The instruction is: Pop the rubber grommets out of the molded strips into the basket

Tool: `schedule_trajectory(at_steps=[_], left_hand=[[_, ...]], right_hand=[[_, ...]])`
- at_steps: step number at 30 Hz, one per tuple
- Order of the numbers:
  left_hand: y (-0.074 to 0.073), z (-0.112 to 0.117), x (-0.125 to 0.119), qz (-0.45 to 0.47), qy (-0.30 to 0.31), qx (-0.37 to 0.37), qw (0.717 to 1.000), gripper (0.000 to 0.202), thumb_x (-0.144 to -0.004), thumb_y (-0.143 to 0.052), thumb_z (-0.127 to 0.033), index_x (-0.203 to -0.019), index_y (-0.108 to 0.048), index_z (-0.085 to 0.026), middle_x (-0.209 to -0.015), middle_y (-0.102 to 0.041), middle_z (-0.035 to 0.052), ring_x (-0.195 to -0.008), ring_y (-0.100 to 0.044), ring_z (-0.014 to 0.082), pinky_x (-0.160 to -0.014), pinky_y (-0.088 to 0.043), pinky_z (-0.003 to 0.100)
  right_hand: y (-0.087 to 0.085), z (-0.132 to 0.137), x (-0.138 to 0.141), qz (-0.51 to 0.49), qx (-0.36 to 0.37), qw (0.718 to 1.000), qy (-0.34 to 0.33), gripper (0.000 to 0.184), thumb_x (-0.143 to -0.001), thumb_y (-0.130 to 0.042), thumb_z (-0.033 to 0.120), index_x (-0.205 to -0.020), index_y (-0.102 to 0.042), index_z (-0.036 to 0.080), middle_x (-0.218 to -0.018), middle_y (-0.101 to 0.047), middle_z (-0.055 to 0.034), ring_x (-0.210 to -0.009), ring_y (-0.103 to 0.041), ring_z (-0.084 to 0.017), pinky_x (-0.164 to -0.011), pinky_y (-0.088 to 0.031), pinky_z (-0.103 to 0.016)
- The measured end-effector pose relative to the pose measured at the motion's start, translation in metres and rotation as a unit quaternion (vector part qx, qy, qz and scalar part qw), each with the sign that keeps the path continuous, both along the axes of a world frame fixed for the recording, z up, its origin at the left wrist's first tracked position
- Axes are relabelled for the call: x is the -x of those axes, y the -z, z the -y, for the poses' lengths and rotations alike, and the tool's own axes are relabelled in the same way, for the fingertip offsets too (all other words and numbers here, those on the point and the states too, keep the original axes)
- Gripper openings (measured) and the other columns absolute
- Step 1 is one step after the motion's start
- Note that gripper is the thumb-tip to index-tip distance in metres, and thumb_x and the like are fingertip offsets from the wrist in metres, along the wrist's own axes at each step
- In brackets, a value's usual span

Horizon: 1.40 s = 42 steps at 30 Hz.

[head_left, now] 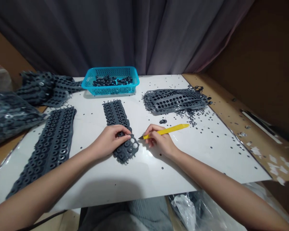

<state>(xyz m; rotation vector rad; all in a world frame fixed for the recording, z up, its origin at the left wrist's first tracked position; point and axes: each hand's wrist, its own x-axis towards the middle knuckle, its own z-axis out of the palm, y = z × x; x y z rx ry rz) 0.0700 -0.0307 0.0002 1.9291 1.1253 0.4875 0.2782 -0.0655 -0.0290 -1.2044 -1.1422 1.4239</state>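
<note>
A dark grey rubber sheet with rows of raised rings [114, 112] lies on the white tabletop in front of me. My left hand [113, 139] is closed on its right edge, thumb and fingers pinching the rubber. Two open holes show in the sheet just beside my fingertips. My right hand [161, 142] grips a yellow pencil-like tool [172, 129], whose dark pointed tip is just right of those holes, seemingly apart from the sheet. A small loose dark piece [163, 121] rests on the table beyond my right hand.
A blue basket [86, 84] with small dark pieces stands at the back. A stack of perforated sheets [175, 100] lies right, small dark discs scattered around it. At left are a larger ringed sheet [50, 141], a clear bag of dark parts [12, 117] and crumpled sheets [42, 85].
</note>
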Motion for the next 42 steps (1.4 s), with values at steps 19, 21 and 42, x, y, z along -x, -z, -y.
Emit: schedule_trajectory(at_steps=[19, 21, 42], left_hand=[[0.000, -0.006, -0.018, -0.108, 0.179, -0.103, 0.972, 0.013, -0.074, -0.057, -0.009, -0.076, -0.069, -0.015, -0.077, -0.063, 0.0062, -0.073, -0.059, 0.0176, -0.069, -0.045, 0.026], [-0.004, -0.007, -0.018, -0.114, 0.200, -0.087, 0.969, 0.013, -0.071, -0.059, -0.008, -0.072, -0.069, -0.016, -0.073, -0.063, 0.0051, -0.072, -0.058, 0.0173, -0.068, -0.044, 0.025], [0.011, 0.015, -0.003, -0.105, 0.123, -0.102, 0.982, 0.016, -0.083, -0.058, -0.024, -0.095, -0.066, -0.016, -0.089, -0.062, 0.0065, -0.079, -0.059, 0.0179, -0.071, -0.044, 0.026]], right_hand=[[-0.002, 0.028, 0.012, 0.345, -0.465, 0.761, -0.291, 0.020, -0.089, -0.035, 0.012, -0.075, -0.045, 0.021, -0.078, -0.059, -0.0066, -0.073, -0.049, -0.018, -0.067, -0.044, -0.030], [0.000, 0.031, 0.016, 0.272, -0.424, 0.812, -0.295, 0.014, -0.087, -0.038, 0.012, -0.077, -0.041, 0.022, -0.082, -0.059, -0.0059, -0.076, -0.051, -0.016, -0.071, -0.046, -0.029], [0.000, 0.019, 0.011, 0.064, 0.012, 0.998, -0.028, 0.016, -0.072, -0.049, 0.021, -0.071, -0.063, 0.014, -0.058, -0.064, -0.0031, -0.047, -0.059, -0.013, -0.048, -0.049, -0.027]])
